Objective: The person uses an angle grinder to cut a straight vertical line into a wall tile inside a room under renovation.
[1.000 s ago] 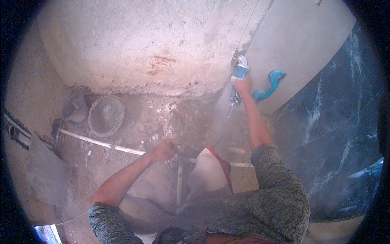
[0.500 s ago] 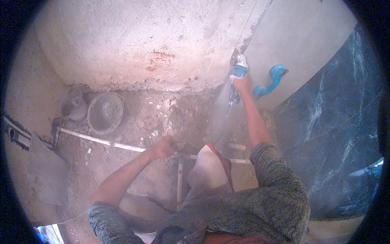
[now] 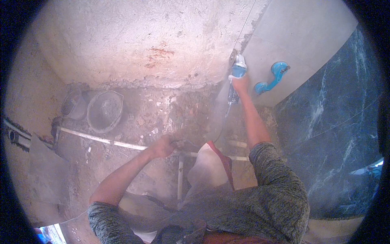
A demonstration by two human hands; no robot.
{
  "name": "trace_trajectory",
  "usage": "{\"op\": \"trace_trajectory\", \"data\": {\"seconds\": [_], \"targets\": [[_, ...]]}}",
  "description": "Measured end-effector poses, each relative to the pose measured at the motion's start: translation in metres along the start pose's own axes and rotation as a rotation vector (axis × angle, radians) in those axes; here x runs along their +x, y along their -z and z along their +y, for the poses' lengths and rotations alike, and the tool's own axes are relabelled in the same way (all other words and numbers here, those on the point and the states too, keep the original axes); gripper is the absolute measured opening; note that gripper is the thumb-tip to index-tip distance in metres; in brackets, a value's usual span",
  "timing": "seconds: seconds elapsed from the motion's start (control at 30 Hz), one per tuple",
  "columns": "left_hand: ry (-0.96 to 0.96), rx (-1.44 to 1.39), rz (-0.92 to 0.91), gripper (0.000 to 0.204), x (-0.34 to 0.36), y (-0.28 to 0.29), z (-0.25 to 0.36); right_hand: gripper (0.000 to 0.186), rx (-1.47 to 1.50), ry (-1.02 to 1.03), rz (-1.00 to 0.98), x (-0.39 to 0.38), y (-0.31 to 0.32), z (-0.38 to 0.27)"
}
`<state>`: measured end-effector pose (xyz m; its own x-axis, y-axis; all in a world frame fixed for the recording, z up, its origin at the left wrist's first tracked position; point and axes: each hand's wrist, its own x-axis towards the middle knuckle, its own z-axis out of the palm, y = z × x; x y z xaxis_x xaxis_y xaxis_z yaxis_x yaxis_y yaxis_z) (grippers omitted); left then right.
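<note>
My right hand [image 3: 241,84] grips an angle grinder [image 3: 239,65] with a blue and white body, its disc against the seam between the rough plaster wall [image 3: 142,36] and a large pale grey tile [image 3: 300,28]. A blue double suction-cup lifter [image 3: 279,72] sits on the tile just right of the grinder. My left hand [image 3: 163,147], lower and to the left, is closed on the grinder's thin dark cord [image 3: 187,142]. Pale dust hangs in the air below the grinder and blurs the cord.
A bucket [image 3: 73,105] and a round basin [image 3: 105,110] stand on the rubble-strewn floor [image 3: 146,105] at left. White pipes [image 3: 129,146] cross the floor. Dark marbled tiles [image 3: 329,122] cover the right wall. A loose board [image 3: 44,171] leans at far left.
The grinder and my right hand have crept slightly upward along the seam. My left hand has risen a little. The dust haze looks thicker over the floor and right wall.
</note>
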<state>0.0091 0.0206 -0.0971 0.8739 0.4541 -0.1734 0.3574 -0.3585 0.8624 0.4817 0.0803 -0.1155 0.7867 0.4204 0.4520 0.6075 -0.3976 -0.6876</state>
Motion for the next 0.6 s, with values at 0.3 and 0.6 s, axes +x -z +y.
{"op": "trace_trajectory", "data": {"seconds": [0.3,0.6], "targets": [[0.186,0.141,-0.097,0.034,0.004,0.004,-0.002,0.039,0.041,-0.017,-0.036,-0.009,-0.009,0.008],[0.138,0.179,-0.085,0.038,0.005,0.001,-0.015,0.075,0.002,-0.134,-0.205,-0.014,-0.015,0.016]]}}
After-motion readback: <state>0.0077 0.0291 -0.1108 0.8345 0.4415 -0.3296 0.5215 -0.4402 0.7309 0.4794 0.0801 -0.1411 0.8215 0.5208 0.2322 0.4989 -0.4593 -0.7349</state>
